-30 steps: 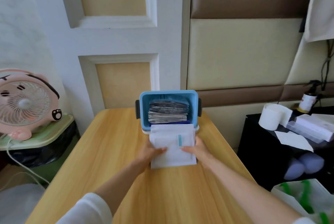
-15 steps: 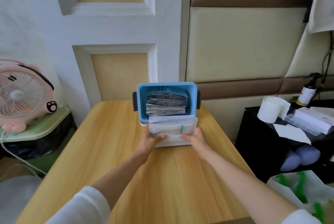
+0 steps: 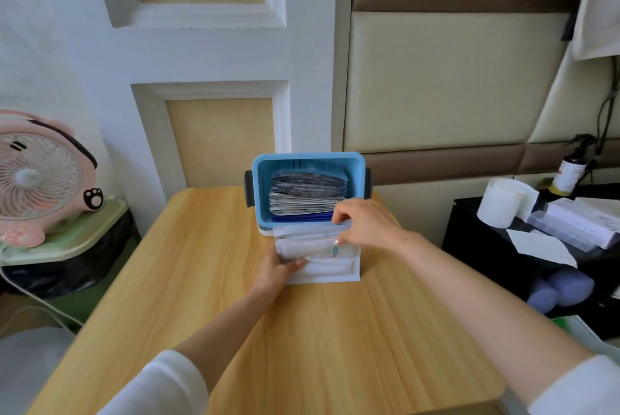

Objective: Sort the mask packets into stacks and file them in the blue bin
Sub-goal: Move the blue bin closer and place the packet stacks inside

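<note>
On the wood-grain worktop point(image 3: 302, 330), the left hand point(image 3: 278, 268) grips the left edge of a flat stack of white mask packets point(image 3: 322, 268). The right hand point(image 3: 365, 225) pinches their upper edge (fingers curled). Touching them, at the far edge, the rectangular blue plastic bin point(image 3: 307, 159) holds grey packets point(image 3: 307, 193).

No legible text, print on mask packets point(image 3: 317, 252) and bottle label point(image 3: 567, 176) too blurred

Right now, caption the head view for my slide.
Left hand and right hand hold white mask packets before the part-filled blue bin.
</note>
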The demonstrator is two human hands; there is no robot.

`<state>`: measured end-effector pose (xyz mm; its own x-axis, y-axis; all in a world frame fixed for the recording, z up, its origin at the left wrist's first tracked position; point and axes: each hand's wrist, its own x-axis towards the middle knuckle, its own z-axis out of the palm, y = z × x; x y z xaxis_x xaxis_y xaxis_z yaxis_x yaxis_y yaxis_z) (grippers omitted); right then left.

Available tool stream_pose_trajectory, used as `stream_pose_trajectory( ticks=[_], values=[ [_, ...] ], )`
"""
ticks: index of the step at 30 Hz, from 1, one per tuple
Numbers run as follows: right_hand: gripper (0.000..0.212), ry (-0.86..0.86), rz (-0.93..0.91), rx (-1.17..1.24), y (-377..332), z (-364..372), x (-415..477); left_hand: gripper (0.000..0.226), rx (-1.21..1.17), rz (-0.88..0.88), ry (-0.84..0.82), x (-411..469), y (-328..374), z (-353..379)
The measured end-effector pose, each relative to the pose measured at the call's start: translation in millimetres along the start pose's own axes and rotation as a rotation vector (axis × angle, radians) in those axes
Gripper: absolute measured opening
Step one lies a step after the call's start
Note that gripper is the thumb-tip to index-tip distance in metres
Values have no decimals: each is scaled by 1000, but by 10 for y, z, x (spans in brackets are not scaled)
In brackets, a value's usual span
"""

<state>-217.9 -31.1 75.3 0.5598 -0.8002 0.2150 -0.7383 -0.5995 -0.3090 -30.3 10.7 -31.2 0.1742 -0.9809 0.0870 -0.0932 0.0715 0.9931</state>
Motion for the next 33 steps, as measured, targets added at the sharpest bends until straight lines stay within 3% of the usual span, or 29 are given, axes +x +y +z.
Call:
stream_pose_trajectory(
  ticks=[4,6,8,10,14,17,20,22,26,31,33],
  values=[
    [26,-150,-194,-611,-285,-129,116,41,-19,19,3,19,-28,-2],
    [24,-133,-196,-726,-409,-126,137,43,-19,12,14,36,-42,3],
    [30,-135,-107,-654,-462,-11,134,43,-20,-2,36,47,-42,3],
    [20,-189,29,-442,-459,123,126,43,-3,-9,44,66,-62,-7],
    [45,-269,220,-69,-414,201,105,48,50,7,-5,53,-64,-23],
    [18,-223,183,-166,-407,185,155,70,70,-25,-49,36,-4,-48],
    [41,-225,156,-178,-357,155,187,106,261,-22,-126,45,5,-97],
    [43,-200,139,-191,-339,110,175,100,328,4,-120,17,17,-102],
    [36,-92,89,-271,-357,79,179,66,212,60,22,-35,33,-31],
    [38,-158,91,-344,-284,184,97,80,285,42,-166,-13,-38,30],
    [35,-169,115,-318,-272,190,85,81,328,41,-145,-10,-37,49]
  ],
)
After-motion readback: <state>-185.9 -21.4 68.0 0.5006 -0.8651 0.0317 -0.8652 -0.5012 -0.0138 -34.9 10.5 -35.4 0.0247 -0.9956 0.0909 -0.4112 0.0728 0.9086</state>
